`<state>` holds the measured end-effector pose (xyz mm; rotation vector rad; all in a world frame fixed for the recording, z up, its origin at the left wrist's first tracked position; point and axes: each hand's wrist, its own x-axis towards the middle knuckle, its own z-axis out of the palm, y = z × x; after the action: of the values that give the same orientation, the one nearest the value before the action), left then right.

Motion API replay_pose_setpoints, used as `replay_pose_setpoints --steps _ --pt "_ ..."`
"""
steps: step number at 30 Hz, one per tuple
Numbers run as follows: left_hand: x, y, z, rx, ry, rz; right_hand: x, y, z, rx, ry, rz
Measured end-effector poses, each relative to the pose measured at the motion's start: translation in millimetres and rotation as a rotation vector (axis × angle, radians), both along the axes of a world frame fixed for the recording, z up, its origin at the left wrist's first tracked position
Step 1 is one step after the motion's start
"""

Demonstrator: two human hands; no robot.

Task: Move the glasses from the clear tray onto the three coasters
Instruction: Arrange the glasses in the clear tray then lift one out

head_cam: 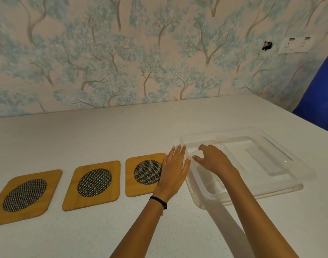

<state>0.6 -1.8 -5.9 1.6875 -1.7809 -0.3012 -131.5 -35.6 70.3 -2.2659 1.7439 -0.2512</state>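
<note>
Three wooden coasters with dark mesh circles lie in a row: left (24, 195), middle (93, 184), right (141, 174). The clear tray (282, 190) sits to their right. My right hand (213, 161) reaches into the tray's left part, fingers curled over the rim of a clear glass (206, 175) that is hard to make out. Another clear glass (267, 161) seems to lie on its side further right in the tray. My left hand (175, 170) rests flat and open between the right coaster and the tray, covering that coaster's right edge.
Everything stands on a white table (122, 131) that runs back to a wall with tree-patterned wallpaper. A blue chair (319, 94) stands at the table's far right corner.
</note>
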Motion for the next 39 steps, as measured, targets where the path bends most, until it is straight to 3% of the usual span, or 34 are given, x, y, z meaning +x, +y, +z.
replay_pose_setpoints --steps 14,25,39 --pt "0.2 -1.4 -2.3 0.001 0.010 -0.001 -6.6 5.6 1.2 0.114 0.078 -0.014" --pt "-4.2 0.5 0.1 -0.027 0.050 0.008 -6.9 -6.5 -2.5 0.228 -0.156 -0.120" --pt "-4.8 1.4 -1.4 -0.007 0.051 0.018 -21.6 -9.4 8.5 0.152 -0.330 -0.102"
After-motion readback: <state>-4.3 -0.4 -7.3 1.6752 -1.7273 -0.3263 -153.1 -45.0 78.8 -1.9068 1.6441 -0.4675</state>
